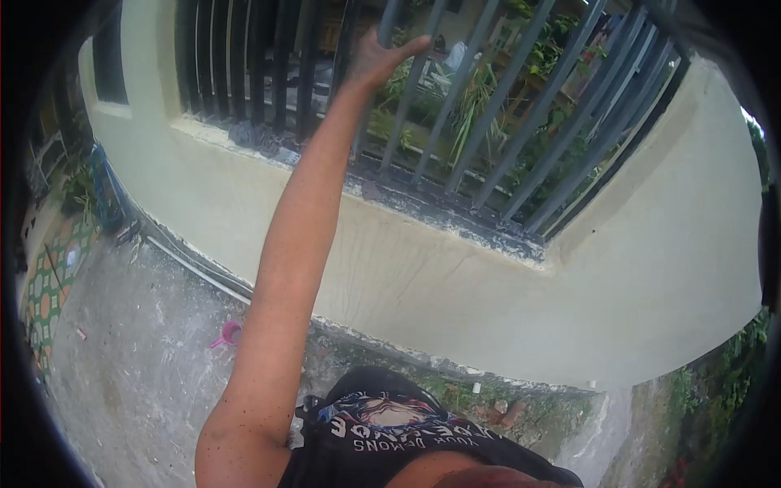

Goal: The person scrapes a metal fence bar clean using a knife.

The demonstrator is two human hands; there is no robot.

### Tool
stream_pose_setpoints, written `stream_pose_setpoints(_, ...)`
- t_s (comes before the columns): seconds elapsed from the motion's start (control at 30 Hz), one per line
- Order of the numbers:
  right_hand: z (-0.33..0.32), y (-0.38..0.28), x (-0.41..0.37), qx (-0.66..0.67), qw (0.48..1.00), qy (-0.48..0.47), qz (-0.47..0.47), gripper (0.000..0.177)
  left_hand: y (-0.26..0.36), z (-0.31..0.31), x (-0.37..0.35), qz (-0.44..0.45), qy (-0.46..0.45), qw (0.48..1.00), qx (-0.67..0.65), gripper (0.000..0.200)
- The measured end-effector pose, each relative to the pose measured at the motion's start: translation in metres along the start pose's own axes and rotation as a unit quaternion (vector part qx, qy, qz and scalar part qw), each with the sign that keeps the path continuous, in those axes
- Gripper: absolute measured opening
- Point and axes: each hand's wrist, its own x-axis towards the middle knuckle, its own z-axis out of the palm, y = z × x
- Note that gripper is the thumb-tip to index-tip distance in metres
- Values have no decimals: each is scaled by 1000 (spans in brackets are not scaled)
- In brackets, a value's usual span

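Observation:
My left arm stretches up across the view, and my left hand [382, 61] is at the dark grey window bars [482, 89]. The fingers close round one bar and are partly hidden by it. My thumb sticks out to the right, towards the neighbouring bar. Below the hand runs the window sill [439, 224], worn and stained dark along its edge. A crumpled grey rag [254, 137] lies on the sill to the left of my arm. My right hand is out of view.
A cream wall [423, 281] curves below the window, with plants [480, 106] behind the bars. On the concrete ground [142, 325] lies a pink dipper [228, 333]. A white pipe [199, 272] follows the wall's foot. Green patterned tiles [50, 281] are at far left.

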Motion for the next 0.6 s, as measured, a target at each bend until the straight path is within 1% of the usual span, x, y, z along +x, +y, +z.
stream_pose_setpoints(0.03, -54, -11, -7, -5, 1000, -2, -9, 27, 0, 1, 0, -1, 7, 1000, 7, 93)
stream_pose_setpoints(0.07, -87, -14, -11, 195, 971, 25, 136, 26, 1, 1, 0, -4, 4, 1000, -13, 104)
stream_pose_setpoints(0.1, -102, -7, -10, 381, 882, 48, 274, 25, 1, 0, 0, -8, 2, 999, -33, 115)
stream_pose_setpoints(0.13, -100, 24, -11, 375, 908, 16, 186, 23, 2, -4, -1, -12, 7, 1000, -24, 115)
stream_pose_setpoints(0.17, -96, 51, -7, 374, 910, 7, 182, 23, 3, -9, -1, 19, -34, 999, 7, 107)
stream_pose_setpoints(0.2, -89, 74, -2, 367, 928, 2, 65, 24, 4, -12, -4, 46, -78, 995, 36, 99)
stream_pose_setpoints(0.23, -72, 91, -5, 358, 932, -2, -52, 25, 3, -13, -5, 37, -82, 995, 42, 99)
stream_pose_setpoints(0.27, -101, 62, -12, 383, 904, -32, 187, 26, 2, -13, -4, -10, -115, 993, -1, 79)
stream_pose_setpoints(0.3, -93, 54, -17, 382, 904, -39, 189, 26, 4, -14, -2, -55, -145, 987, -45, 62)
stream_pose_setpoints(0.33, -81, 49, -18, 485, 806, -9, 339, 27, 15, -11, -10, -28, -92, 985, -141, 57)
stream_pose_setpoints(0.37, -79, 39, -16, 567, 673, 24, 475, 29, 10, -10, -6, -29, -93, 985, -140, 57)
stream_pose_setpoints(0.4, -71, 35, -18, 567, 672, 24, 475, 29, 5, -9, 0, -65, -85, 977, -183, 59)
stream_pose_setpoints(0.43, -55, 34, -28, 359, 901, 59, 238, 34, -1, -9, 4, -100, -76, 966, -227, 61)
stream_pose_setpoints(0.47, -35, 36, -40, 95, 991, 85, -35, 39, 2, -10, 4, -100, -77, 965, -230, 61)
stream_pose_setpoints(0.53, 39, 71, -49, 101, 992, 77, -7, 40, 2, -7, 8, -133, -74, 979, -138, 66)
stream_pose_setpoints(0.57, 37, 65, -54, 107, 992, 68, 17, 40, 1, -5, 7, -134, -75, 977, -146, 66)
stream_pose_setpoints(0.6, 34, 59, -59, 113, 991, 59, 42, 41, 0, -2, 4, -71, -60, 983, -160, 69)
